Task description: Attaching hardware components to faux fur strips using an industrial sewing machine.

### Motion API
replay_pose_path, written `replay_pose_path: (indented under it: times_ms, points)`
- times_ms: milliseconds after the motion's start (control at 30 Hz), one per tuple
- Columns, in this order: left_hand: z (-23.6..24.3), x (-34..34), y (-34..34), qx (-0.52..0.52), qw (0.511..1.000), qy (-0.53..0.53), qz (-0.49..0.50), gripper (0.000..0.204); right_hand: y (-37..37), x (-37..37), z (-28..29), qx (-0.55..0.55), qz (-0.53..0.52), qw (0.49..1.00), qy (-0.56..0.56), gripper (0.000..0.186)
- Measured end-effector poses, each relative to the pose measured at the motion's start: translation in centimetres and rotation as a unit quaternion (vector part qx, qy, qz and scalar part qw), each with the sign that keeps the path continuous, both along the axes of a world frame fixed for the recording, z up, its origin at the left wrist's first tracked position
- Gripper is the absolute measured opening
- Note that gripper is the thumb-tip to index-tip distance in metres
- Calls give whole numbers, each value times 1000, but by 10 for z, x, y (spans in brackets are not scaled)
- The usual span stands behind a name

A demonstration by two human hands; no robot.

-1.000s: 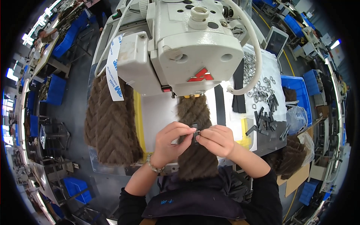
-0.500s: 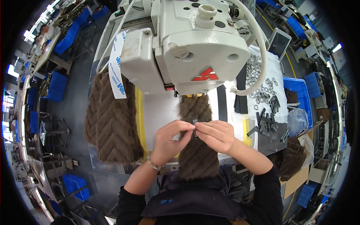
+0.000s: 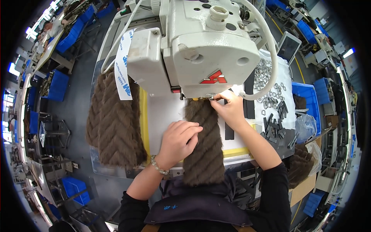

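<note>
A brown furry strip with a chevron pattern (image 3: 204,149) lies on the white machine table (image 3: 162,116), running from under the sewing machine head (image 3: 201,46) toward me and hanging over the front edge. My left hand (image 3: 179,141) rests flat on the strip's left edge, fingers together. My right hand (image 3: 230,108) reaches under the machine head, fingertips pinched on a small part at the strip's far end by the needle area. What it pinches is too small to tell.
A stack of similar brown furry strips (image 3: 116,123) hangs off the table's left side. Metal rings (image 3: 266,83) and dark strap pieces (image 3: 274,125) lie on the right. Blue bins (image 3: 307,102) stand further right, and a tablet (image 3: 288,46) sits behind.
Both hands were together over the strip's middle, handling a small dark piece. Now my right hand has moved up under the machine head and my left hand lies on the strip.
</note>
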State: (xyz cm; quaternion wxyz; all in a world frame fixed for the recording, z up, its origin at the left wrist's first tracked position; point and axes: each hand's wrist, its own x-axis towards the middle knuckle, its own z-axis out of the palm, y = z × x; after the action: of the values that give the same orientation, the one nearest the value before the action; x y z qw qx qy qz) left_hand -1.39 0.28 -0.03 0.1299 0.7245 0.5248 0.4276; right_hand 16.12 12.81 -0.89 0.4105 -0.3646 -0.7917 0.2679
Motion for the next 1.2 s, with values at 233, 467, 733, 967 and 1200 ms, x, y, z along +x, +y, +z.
replay_pose_path:
  times_ms: [233,467,733,967,1200]
  points:
    - [1,-9,7,-97,983,141,62,53,-3,-5,-11,-96,63,993,27,13]
    - [-7,-9,36,-87,973,199,80,72,-1,-5,-10,-124,81,989,-8,15]
    - [-12,-10,50,-105,969,213,67,69,-2,-8,-8,-87,91,992,-23,14]
    - [-13,-5,50,-77,965,236,86,62,-2,-4,-6,-22,112,992,-57,16]
    - [-14,4,47,-62,949,286,117,59,-2,4,1,9,73,997,-11,16]
